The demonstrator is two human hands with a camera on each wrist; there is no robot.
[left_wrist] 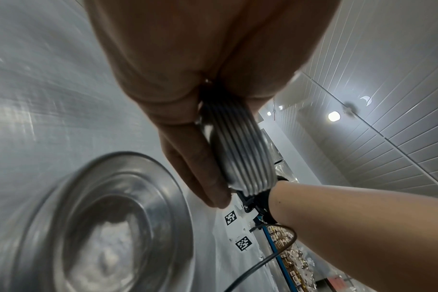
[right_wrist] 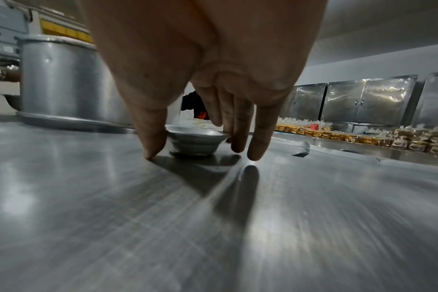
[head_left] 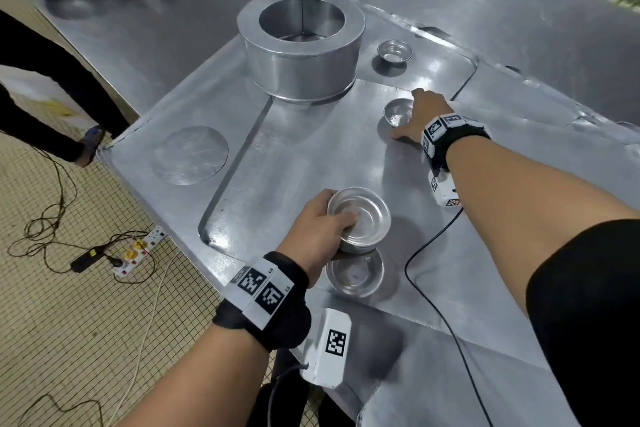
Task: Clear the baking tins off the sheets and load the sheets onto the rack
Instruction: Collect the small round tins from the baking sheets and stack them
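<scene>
Head view: the left hand (head_left: 320, 229) grips a nested stack of tins (head_left: 360, 218), thumb inside the top tin and fingers curled round the outside wall, held above another tin (head_left: 355, 274) that sits mouth-up on the top sheet (head_left: 304, 149). The right hand (head_left: 420, 116) straddles a small tin (head_left: 398, 112) on the same sheet, thumb on one side and fingers on the other; contact looks light, so whether it is pinched cannot be told.

Recommended practice: close on the small tin's rim from both sides, lift straight up, and drop it mouth-up into the stack so it nests without jamming.

The small tin stands upright, mouth up. The sheet lies flat, its long axis running away from the left grip toward the large ring tin (head_left: 301, 48) resting beyond.
</scene>
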